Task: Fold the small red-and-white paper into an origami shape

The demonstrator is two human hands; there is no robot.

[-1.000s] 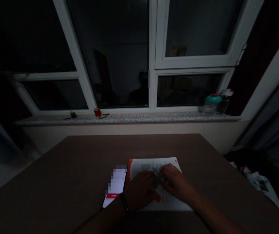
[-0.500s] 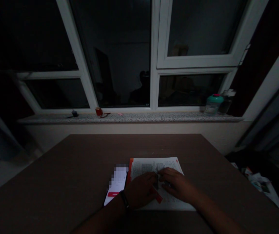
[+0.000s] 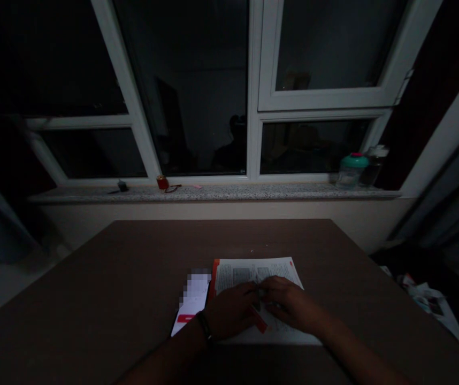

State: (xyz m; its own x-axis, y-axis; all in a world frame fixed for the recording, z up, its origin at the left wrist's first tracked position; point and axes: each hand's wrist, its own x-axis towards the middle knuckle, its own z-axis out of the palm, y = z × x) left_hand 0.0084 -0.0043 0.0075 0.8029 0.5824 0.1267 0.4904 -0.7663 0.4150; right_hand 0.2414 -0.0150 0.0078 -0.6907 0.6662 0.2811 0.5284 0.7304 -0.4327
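Note:
A printed page or booklet (image 3: 280, 267) with an orange-red left edge lies on the brown table. Both my hands are over its middle, fingertips meeting. My left hand (image 3: 231, 310), a dark band on its wrist, comes in from the left with its fingers bent. From the right reaches my right hand (image 3: 288, 302), its fingers curled and thumb tucked below. Whatever small thing the fingertips hold between them is too dark to make out. A red strip (image 3: 259, 320) shows beside my left fingers. Left of the page lies a phone (image 3: 193, 299) with its screen lit.
The brown table (image 3: 149, 256) reaches to the wall under the window. On the stone sill (image 3: 225, 193) stand a small red jar (image 3: 162, 183), a small dark bottle (image 3: 122, 185) and a teal-lidded bottle (image 3: 351, 171). Papers (image 3: 430, 302) lie past the table's right edge.
My fingertips have drawn closer together over the page, and the dark gap between them has narrowed. The page, red strip and phone stay about where they were.

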